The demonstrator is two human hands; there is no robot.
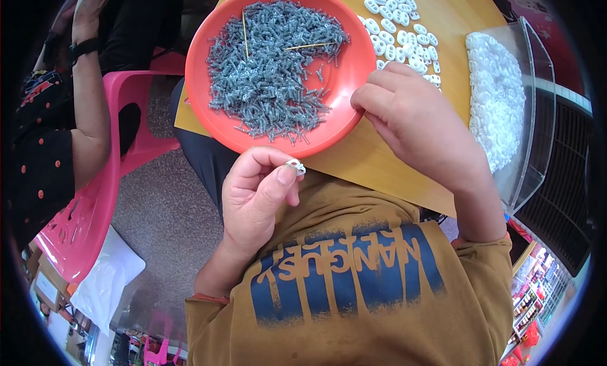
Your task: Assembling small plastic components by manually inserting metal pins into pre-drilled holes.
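Observation:
Between thumb and forefinger of my left hand [256,198] is a small white plastic piece [296,167] with holes, held just below the near rim of a red-orange bowl [355,81]. My right hand [404,110] is closed at the bowl's right rim, fingertips pinched together; whatever they may hold is hidden. A heap of small grey metal coil springs [272,68] fills most of the bowl, with a few loose ones on its bare right side. Two thin yellowish sticks [310,46] lie on the heap. White oval two-hole plastic pieces [404,40] are spread beyond my right hand.
The bowl stands on a yellow-brown wooden table [386,176]. A clear plastic bin [537,62] at the right holds many white pieces [496,100]. To the left are a pink plastic chair [104,176] and another person's arm [91,113]. A white bag [110,277] lies lower left.

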